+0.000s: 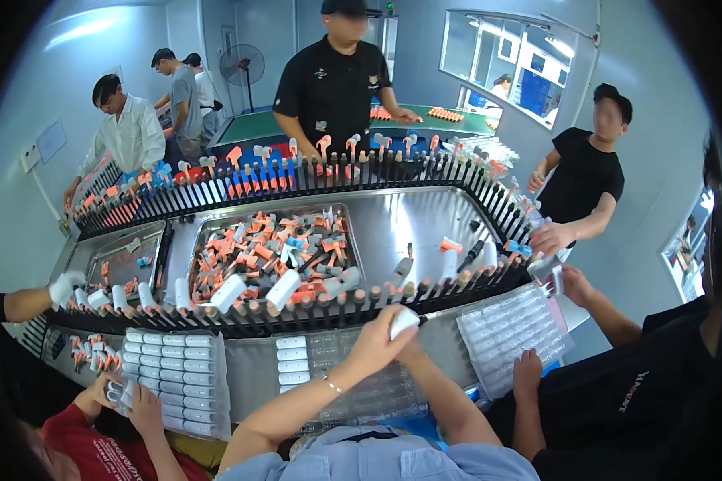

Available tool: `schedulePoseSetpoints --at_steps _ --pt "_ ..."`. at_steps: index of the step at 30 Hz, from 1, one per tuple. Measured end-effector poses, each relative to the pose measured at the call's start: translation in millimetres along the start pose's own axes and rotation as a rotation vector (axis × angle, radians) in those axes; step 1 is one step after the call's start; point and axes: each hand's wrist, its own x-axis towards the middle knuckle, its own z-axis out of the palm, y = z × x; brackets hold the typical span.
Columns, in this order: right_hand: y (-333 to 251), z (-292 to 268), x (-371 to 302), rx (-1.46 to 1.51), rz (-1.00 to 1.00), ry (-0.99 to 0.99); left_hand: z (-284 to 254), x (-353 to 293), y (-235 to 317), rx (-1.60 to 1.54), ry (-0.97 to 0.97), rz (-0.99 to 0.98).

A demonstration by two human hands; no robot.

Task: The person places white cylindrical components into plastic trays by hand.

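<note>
My left hand (375,343), with a bracelet on its wrist, is closed around a smooth white plastic casing (404,322) in front of the peg rows. Close against it is my right hand (410,348), its fingers mostly hidden behind the left hand and the casing. A thin dark rod with a light metal tip (449,314) lies just right of the casing; I cannot tell whether it touches. Below my hands, a clear blister tray (329,349) holds a column of white casings (293,355) on its left side.
A conveyor of upright black pegs (361,301) loops around a metal table. On it, a steel tray (353,232) holds orange and grey parts. Filled trays lie left (172,377) and right (513,333). Co-workers' hands (124,393) work close on both sides.
</note>
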Motion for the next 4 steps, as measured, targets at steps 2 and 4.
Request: schedulePoseSetpoints --at_steps 2,4 --pt "25.4 4.4 7.2 -0.549 -0.345 0.048 14.1 20.2 -7.1 0.079 0.141 -0.044" --pt "13.2 -8.9 -0.4 -0.463 -0.055 -0.327 2.9 29.5 -16.0 0.242 0.304 -0.045"
